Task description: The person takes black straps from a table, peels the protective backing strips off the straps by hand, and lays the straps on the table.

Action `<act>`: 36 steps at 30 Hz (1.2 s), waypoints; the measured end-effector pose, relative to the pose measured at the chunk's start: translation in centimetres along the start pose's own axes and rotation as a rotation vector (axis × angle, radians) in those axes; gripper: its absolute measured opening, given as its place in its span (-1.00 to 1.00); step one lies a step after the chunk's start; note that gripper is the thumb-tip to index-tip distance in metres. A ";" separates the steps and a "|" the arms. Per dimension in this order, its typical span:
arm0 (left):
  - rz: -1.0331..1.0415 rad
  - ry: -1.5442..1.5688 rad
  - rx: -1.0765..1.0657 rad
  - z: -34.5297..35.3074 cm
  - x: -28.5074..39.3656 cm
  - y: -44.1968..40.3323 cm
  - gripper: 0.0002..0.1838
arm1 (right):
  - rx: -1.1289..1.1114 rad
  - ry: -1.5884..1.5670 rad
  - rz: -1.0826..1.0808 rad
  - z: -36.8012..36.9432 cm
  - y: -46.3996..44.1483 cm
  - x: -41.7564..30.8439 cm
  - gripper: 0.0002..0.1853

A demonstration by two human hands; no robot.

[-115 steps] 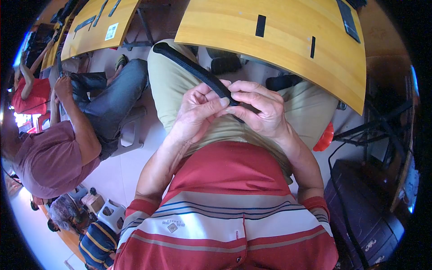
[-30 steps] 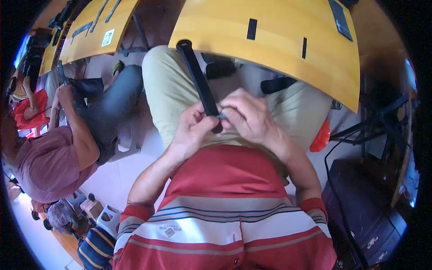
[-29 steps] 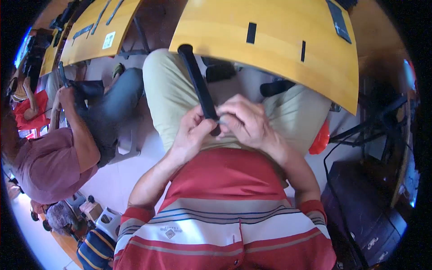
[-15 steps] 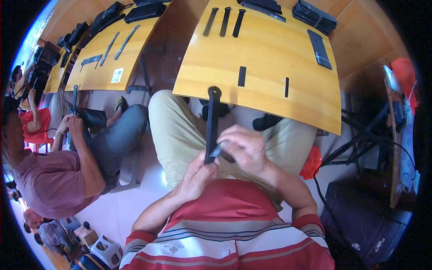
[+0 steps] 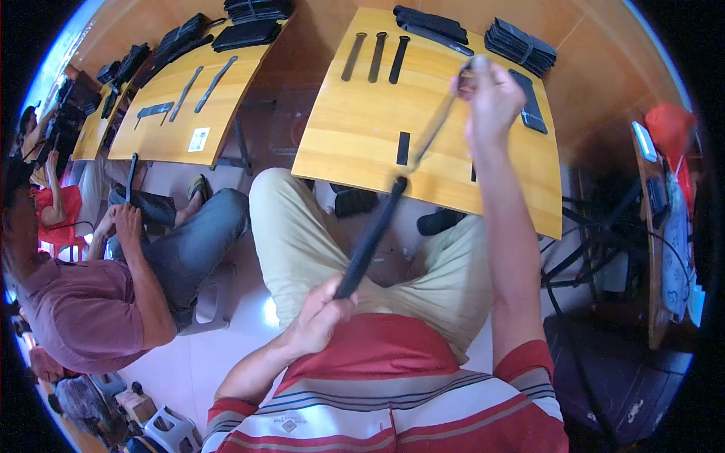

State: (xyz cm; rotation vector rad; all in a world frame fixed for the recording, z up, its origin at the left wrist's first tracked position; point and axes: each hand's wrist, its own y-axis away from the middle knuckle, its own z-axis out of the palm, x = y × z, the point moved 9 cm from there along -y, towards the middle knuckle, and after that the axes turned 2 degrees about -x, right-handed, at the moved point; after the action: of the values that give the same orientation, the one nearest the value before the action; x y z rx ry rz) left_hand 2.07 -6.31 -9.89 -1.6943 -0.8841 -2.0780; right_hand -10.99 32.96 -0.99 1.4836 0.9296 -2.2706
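Observation:
My left hand (image 5: 321, 313) is closed around the lower end of a long black strap (image 5: 370, 245), held slanting up to the right above my lap. The strap's rounded far end lies just off the table's front edge in the view. My right hand (image 5: 491, 94) is raised over the right part of the table, fingers pinched. From it a thin strip (image 5: 436, 132), smeared by motion, runs down toward the strap's far end; I cannot tell whether the two touch. A short black piece (image 5: 404, 149) lies beside the strip, and another (image 5: 473, 172) is partly hidden by my right forearm.
The wooden table (image 5: 332, 128) bears several black straps (image 5: 377, 59), a flat black piece (image 5: 527, 102) and stacked black pieces (image 5: 521, 47). A co-worker (image 5: 91, 309) sits at my left by a second table (image 5: 170, 136). Cables and a red bag (image 5: 668, 128) are at right.
My right hand has gone from beside my left hand up and forward over the table, drawing out a thin strip. The black strap has tilted to the right in my left hand.

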 end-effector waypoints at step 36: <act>-0.210 0.260 0.119 -2.9 -5.3 -0.6 -0.86 | -0.722 1.131 -0.399 4.4 1.8 9.4 -0.79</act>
State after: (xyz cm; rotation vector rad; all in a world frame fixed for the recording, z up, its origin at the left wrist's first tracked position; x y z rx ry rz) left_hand 0.81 -8.42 -15.40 -1.2819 -1.1133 -2.2633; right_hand -17.31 29.85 -8.86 2.2382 2.1601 -0.8088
